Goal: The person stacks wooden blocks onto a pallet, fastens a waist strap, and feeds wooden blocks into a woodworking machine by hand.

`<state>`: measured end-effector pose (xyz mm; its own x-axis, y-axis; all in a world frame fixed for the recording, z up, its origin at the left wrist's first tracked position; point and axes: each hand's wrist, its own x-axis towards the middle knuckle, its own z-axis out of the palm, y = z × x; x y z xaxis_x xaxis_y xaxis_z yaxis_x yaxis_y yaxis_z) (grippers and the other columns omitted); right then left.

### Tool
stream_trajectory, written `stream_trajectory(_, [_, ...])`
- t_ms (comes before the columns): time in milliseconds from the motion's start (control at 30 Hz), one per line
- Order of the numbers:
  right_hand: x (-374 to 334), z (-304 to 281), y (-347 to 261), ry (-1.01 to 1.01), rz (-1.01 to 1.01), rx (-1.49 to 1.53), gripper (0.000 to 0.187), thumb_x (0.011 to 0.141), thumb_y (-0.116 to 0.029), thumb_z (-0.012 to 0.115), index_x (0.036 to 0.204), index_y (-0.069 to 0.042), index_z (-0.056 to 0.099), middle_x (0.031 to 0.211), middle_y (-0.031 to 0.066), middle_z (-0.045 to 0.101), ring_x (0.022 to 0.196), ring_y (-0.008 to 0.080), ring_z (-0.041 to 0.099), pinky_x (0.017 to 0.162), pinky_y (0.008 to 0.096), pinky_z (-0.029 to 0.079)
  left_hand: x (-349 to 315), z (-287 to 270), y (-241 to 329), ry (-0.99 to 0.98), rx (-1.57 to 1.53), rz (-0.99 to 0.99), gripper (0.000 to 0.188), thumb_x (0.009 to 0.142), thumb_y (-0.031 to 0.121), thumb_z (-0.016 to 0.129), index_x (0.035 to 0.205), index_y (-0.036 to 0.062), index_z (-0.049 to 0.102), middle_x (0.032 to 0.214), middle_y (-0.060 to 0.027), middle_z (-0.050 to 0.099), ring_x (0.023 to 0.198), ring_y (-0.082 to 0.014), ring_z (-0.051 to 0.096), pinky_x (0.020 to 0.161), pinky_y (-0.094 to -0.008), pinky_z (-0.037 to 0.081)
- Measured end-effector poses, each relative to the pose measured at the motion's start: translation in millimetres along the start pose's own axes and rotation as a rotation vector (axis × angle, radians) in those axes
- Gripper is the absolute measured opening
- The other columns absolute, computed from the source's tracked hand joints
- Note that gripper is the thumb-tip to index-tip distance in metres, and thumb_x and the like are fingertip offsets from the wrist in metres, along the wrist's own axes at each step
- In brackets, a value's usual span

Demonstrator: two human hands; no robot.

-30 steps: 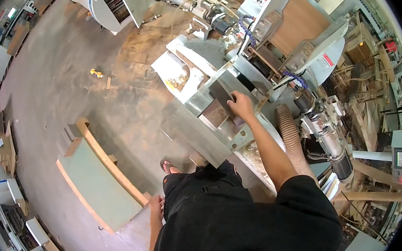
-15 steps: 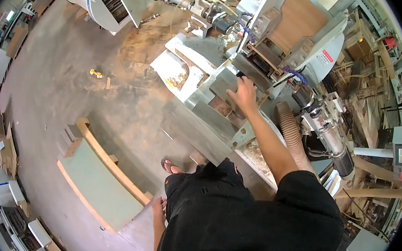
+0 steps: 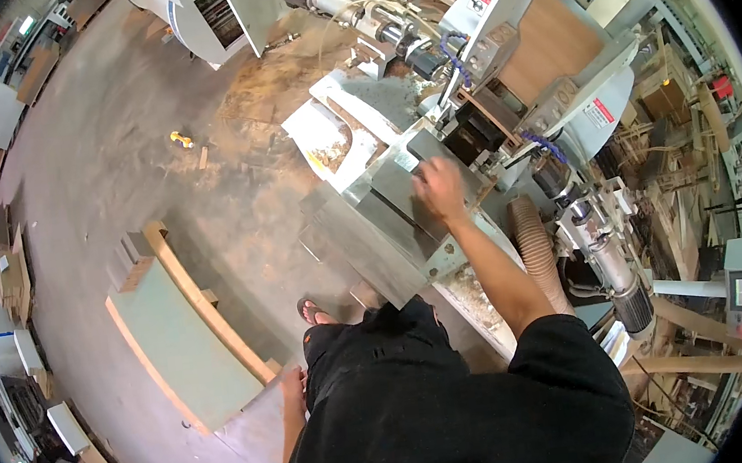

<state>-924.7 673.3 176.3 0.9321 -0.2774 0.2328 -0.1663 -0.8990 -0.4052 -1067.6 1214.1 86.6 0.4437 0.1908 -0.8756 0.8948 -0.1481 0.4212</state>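
Observation:
My right hand (image 3: 441,190), slightly blurred, has its fingers curled down on a flat grey metal plate (image 3: 402,181) on the bed of a large machine. A second grey metal plate (image 3: 434,145) lies just beyond it, and a narrow dark slot separates the first from the plate nearer me. My left hand (image 3: 293,386) hangs low beside my thigh with loosely bent fingers, and nothing shows in it.
Two motor units (image 3: 605,261) flank the machine, with a ribbed hose (image 3: 535,246) beside my right forearm. Sawdust lies in the white tray (image 3: 329,136). To my left stands a curved wooden panel piece (image 3: 188,341). Wood offcuts (image 3: 680,199) pile up at the right.
My right hand has drawn back toward me, and the metal plates have slid with it. The dusty gap on the near side has narrowed, while a dark opening shows on the far side.

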Motion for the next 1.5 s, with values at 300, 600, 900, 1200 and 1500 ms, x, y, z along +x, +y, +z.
stream_trajectory(300, [15, 2, 44, -0.130, 0.335, -0.276, 0.061, 0.062, -0.017, 0.075, 0.115, -0.008, 0.048, 0.104, 0.0153, 0.053, 0.098, 0.0347, 0.053, 0.079, 0.0467, 0.048, -22, -4, 12, 0.010, -0.049, -0.053, 0.025, 0.087, 0.032, 0.054, 0.098, 0.0107, 0.057, 0.088, -0.0027, 0.060, 0.077, -0.0127, 0.057, 0.064, -0.0318, 0.042])
stream_trajectory(600, [-21, -34, -7, -0.219, 0.170, 0.698, 0.043, 0.070, -0.016, 0.064, 0.109, 0.001, 0.060, 0.098, 0.0223, 0.063, 0.086, 0.0302, 0.063, 0.076, 0.0352, 0.049, -4, -11, 0, 0.044, 0.120, -0.010, 0.033, 0.085, 0.035, 0.056, 0.102, 0.0064, 0.060, 0.096, -0.0051, 0.061, 0.083, -0.0166, 0.058, 0.070, -0.0348, 0.042])
stream_trajectory(900, [-54, -4, -38, -0.296, 0.284, 0.562, 0.033, 0.075, -0.013, 0.063, 0.105, 0.000, 0.061, 0.094, 0.0203, 0.061, 0.085, 0.0335, 0.060, 0.078, 0.0411, 0.047, 12, -17, 4, -0.015, 0.154, -0.002, 0.033, 0.084, 0.036, 0.055, 0.100, 0.0069, 0.060, 0.094, -0.0043, 0.061, 0.084, -0.0167, 0.057, 0.072, -0.0344, 0.041])
stream_trajectory(1200, [-40, -14, -23, -0.083, 0.112, -0.003, 0.054, 0.070, -0.024, 0.072, 0.118, -0.007, 0.053, 0.112, 0.0123, 0.051, 0.103, 0.0320, 0.051, 0.083, 0.0448, 0.044, -18, -2, 44, 0.021, 0.027, -0.005, 0.028, 0.085, 0.034, 0.055, 0.101, 0.0108, 0.056, 0.092, -0.0015, 0.060, 0.082, -0.0124, 0.057, 0.066, -0.0321, 0.041])
stream_trajectory(1500, [-26, -14, -14, -0.296, 0.224, -0.128, 0.078, 0.066, -0.030, 0.077, 0.131, -0.011, 0.038, 0.111, 0.0128, 0.050, 0.103, 0.0329, 0.052, 0.082, 0.0466, 0.046, 9, -8, 6, -0.014, 0.091, 0.097, 0.026, 0.085, 0.032, 0.055, 0.092, 0.0075, 0.058, 0.084, -0.0052, 0.059, 0.073, -0.0155, 0.056, 0.066, -0.0310, 0.043])
